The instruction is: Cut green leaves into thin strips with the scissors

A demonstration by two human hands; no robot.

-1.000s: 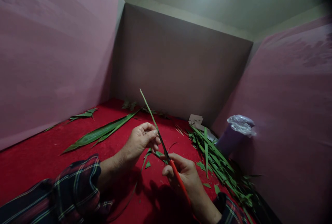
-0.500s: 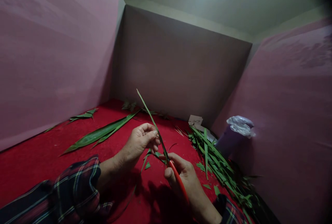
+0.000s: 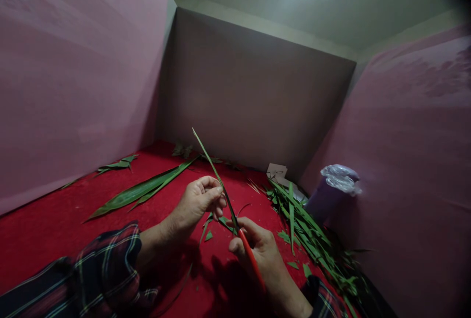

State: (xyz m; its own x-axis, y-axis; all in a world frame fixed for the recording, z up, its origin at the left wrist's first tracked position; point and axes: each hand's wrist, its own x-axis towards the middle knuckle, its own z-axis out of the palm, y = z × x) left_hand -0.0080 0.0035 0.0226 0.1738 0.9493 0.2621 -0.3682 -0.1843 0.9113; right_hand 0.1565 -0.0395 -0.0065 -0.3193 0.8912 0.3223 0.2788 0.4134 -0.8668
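My left hand [image 3: 204, 198] pinches a narrow green leaf strip [image 3: 208, 155] between thumb and fingers; its pale tip points up and away. In my right hand [image 3: 259, 247] is a pair of scissors with red-orange handles [image 3: 251, 255]. The dark blades run up along the strip, close to my left fingertips, so blade and leaf are hard to tell apart there. Below the hands, small leaf scraps [image 3: 209, 235] lie on the red cloth [image 3: 147, 232].
A long green leaf [image 3: 143, 189] lies at the left. To the right is a heap of long leaves [image 3: 309, 225], with a purple container [image 3: 326, 200] topped by clear plastic behind it. White cards [image 3: 276, 170] rest near the back wall. Pink walls rise on both sides.
The leaf strip and both hands have shifted very slightly left. My right thumb has moved a little outward on the scissors. Everything else stays as it was.
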